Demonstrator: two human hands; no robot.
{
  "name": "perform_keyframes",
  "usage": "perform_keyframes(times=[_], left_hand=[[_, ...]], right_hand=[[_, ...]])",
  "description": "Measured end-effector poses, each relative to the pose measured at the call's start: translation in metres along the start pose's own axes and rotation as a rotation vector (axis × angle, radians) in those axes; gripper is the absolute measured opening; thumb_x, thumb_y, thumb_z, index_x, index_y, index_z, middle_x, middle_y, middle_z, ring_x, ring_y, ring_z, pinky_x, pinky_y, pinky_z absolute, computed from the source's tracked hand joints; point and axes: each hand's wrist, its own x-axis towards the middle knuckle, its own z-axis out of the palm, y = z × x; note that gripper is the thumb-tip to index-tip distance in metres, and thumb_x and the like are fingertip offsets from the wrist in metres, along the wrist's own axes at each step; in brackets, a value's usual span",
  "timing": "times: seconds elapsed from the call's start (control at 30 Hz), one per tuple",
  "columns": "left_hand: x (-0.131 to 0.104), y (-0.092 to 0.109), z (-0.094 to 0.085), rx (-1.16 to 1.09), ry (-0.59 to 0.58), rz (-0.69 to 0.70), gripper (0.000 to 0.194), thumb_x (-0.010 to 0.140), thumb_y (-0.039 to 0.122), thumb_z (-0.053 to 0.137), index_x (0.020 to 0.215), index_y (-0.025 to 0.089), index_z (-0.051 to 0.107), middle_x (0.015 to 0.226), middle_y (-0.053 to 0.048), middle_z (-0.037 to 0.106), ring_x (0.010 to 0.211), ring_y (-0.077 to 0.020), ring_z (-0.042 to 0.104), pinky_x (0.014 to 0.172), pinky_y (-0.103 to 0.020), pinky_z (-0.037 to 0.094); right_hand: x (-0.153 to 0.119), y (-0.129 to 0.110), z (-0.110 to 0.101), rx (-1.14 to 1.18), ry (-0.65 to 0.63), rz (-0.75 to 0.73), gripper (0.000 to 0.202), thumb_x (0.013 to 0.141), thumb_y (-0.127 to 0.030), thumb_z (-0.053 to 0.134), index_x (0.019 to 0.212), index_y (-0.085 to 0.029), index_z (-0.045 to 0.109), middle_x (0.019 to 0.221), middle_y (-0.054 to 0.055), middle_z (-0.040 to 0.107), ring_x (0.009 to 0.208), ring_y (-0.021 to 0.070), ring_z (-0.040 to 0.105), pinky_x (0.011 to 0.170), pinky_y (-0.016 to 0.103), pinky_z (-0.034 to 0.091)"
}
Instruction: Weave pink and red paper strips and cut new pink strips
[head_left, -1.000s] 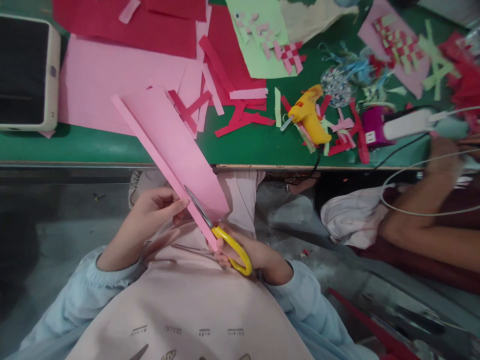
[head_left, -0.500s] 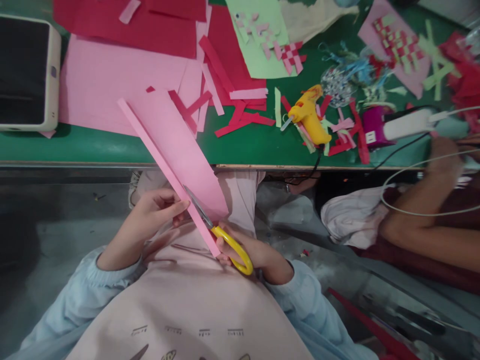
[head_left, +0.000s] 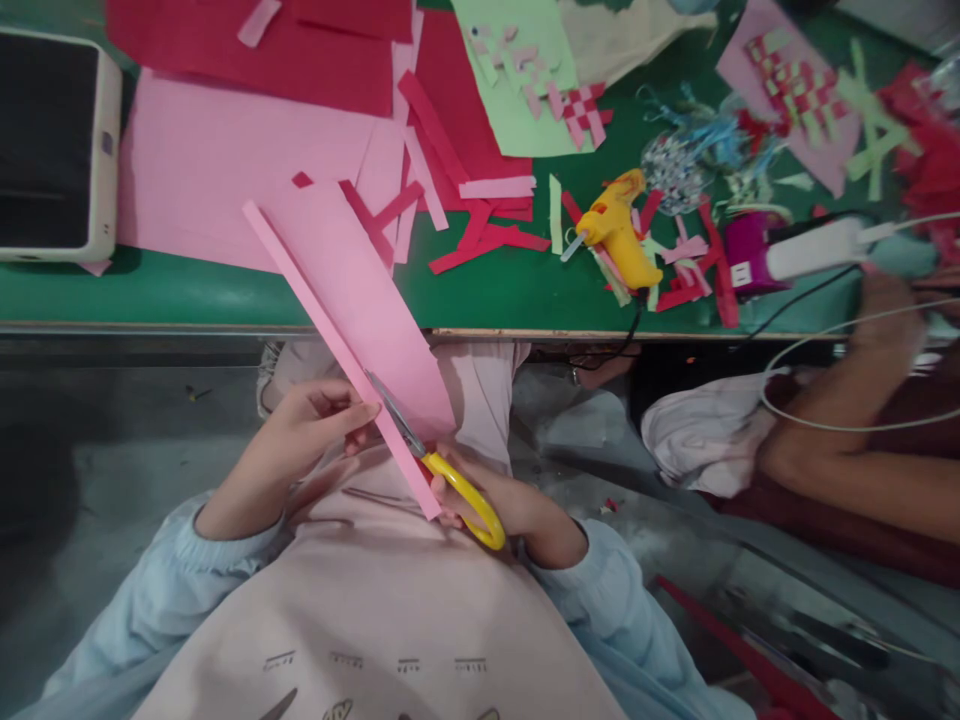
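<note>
A sheet of pink paper (head_left: pixel 375 290) slants from the table's edge down toward my lap, its left side folded up or partly cut as a narrow strip. My left hand (head_left: pixel 330 415) pinches that strip near its middle between thumb and fingers. Yellow-handled scissors (head_left: pixel 472 500) are gripped in my right hand (head_left: pixel 484 490), their blades lying along the line between strip and sheet. The strip's lower end passes by the right fingers. Part of the right hand is hidden behind the handle.
On the green table (head_left: pixel 225 295) lie a phone-like device (head_left: pixel 52 145), red sheets (head_left: pixel 262 55), a yellow glue gun (head_left: pixel 622 230), paper scraps (head_left: pixel 487 240) and a green sheet with woven pieces (head_left: pixel 517 80). To the right, another person's arm (head_left: pixel 862 470) rests beside a white cable.
The pink paper has shifted very slightly, its upper strip end a little to the right and down. Both hands and the scissors stay almost in place.
</note>
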Motion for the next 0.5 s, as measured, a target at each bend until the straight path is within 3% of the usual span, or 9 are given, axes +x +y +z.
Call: perform_keyframes(times=[0.5], left_hand=[[-0.0011, 0.0041, 0.0036, -0.074, 0.014, -0.07, 0.026, 0.072, 0.037, 0.081, 0.056, 0.02, 0.069, 0.049, -0.001, 0.056, 0.044, -0.0102, 0.048, 0.043, -0.023, 0.038]], right_hand=[[0.0015, 0.0003, -0.0044, -0.097, -0.085, 0.008, 0.073, 0.074, -0.095, 0.044, 0.081, -0.022, 0.044, 0.062, -0.007, 0.04, 0.054, 0.0091, 0.038, 0.051, 0.026, 0.031]])
